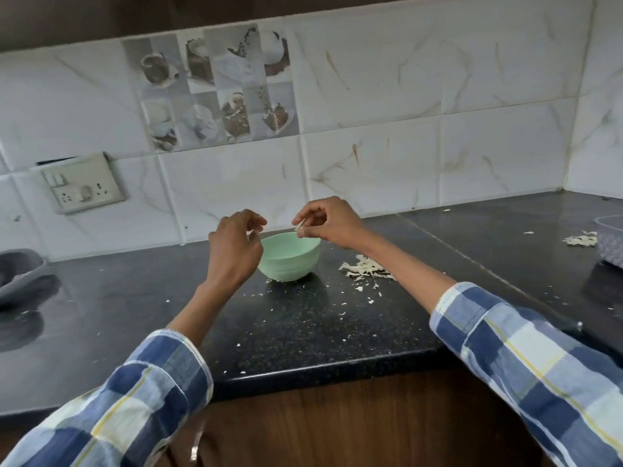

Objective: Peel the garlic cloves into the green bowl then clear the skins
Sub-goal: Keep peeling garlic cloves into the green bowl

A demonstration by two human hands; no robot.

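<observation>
The green bowl [290, 261] stands on the black counter, and both hands hover above its rim. My right hand [325, 222] pinches a small pale garlic clove [300, 226] between thumb and fingertips over the bowl's right edge. At the bowl's left edge my left hand [236, 246] has its fingers curled; I cannot make out anything in them. A heap of white garlic skins [365, 268] lies on the counter just right of the bowl, under my right forearm. What is inside the bowl is hidden from here.
A second small heap of skins [581, 239] lies far right beside a clear container [612, 242]. A grey object [20, 274] sits at the far left. Skin flecks dot the black counter [303, 332]. A wall socket [82, 187] is on the tiled backsplash.
</observation>
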